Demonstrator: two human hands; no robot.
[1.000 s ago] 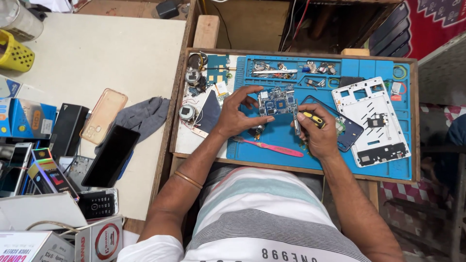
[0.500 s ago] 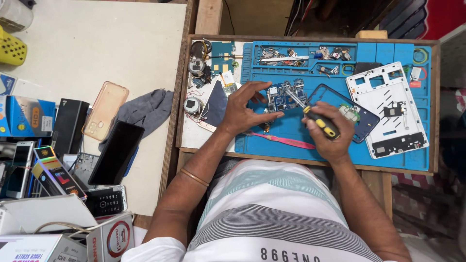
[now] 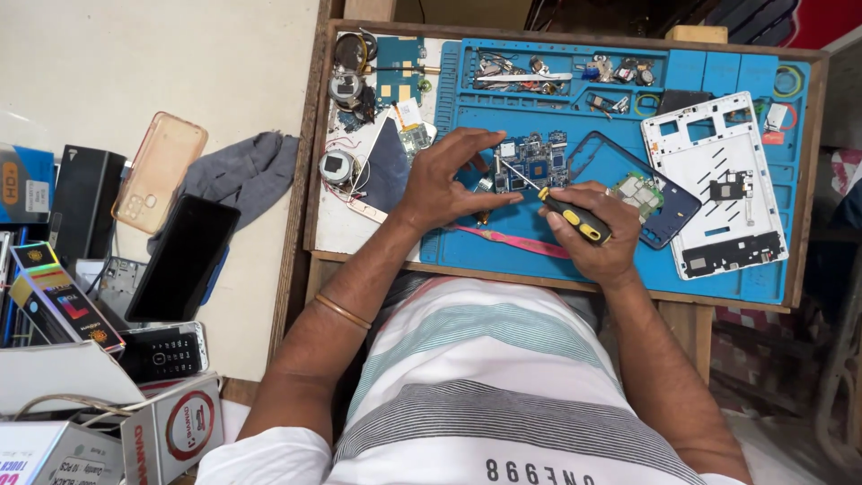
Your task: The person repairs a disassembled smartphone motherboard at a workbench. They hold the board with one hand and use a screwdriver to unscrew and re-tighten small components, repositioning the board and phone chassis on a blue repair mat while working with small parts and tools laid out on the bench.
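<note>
Blue repair mat [image 3: 718, 278] on a wooden bench [image 3: 314, 162], full of small phone parts. Right in the middle of the mat, a small blue circuit board [image 3: 536, 162]: thin, light, stiff, easy to crack or scratch. Best held by the bare edges only, never by the tiny chips on top. Left hand [image 3: 446, 177] pressed down beside the board, fingers spread and touching its left edge to keep it from sliding. Right hand [image 3: 594, 235] closed tight around a yellow and black screwdriver [image 3: 561, 205], its thin metal tip resting on the board. Smooth handle, so a firm grip needed and only a soft push. Just to the right, a dark blue phone frame [image 3: 669, 208] with a small green board inside. Farther right, a white tablet frame [image 3: 718, 180]. Near the front edge, a flat pink prying tool [image 3: 512, 241]. Off to the left, on the pale table [image 3: 135, 72], a grey cloth [image 3: 242, 171], a black phone [image 3: 182, 259] and a clear phone case [image 3: 160, 172].
</note>
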